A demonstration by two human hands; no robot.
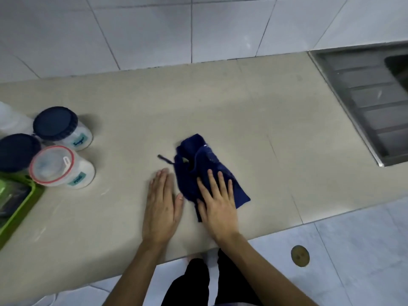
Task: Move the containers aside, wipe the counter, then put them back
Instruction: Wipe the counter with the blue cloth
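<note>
A dark blue cloth point(199, 164) lies crumpled on the beige counter point(242, 111) near its front edge. My right hand point(217, 203) rests flat on the cloth's near part, fingers spread. Just left of the cloth, my left hand point(162, 206) lies flat on the bare counter, its thumb touching the cloth's edge. Several containers stand grouped at the left edge: a jar with a dark blue lid point(64, 129) labelled Sugar, a red-rimmed clear-lidded jar point(60, 167), another blue-lidded jar point(16, 152) and a white container point(11, 120), partly cut off.
A green tray point(19, 208) sits at the left front of the counter. A steel sink drainboard point(371, 102) is set into the counter at the right. White tiled wall point(176, 29) stands behind. Tiled floor with a round drain point(299, 255) lies below the counter's front edge.
</note>
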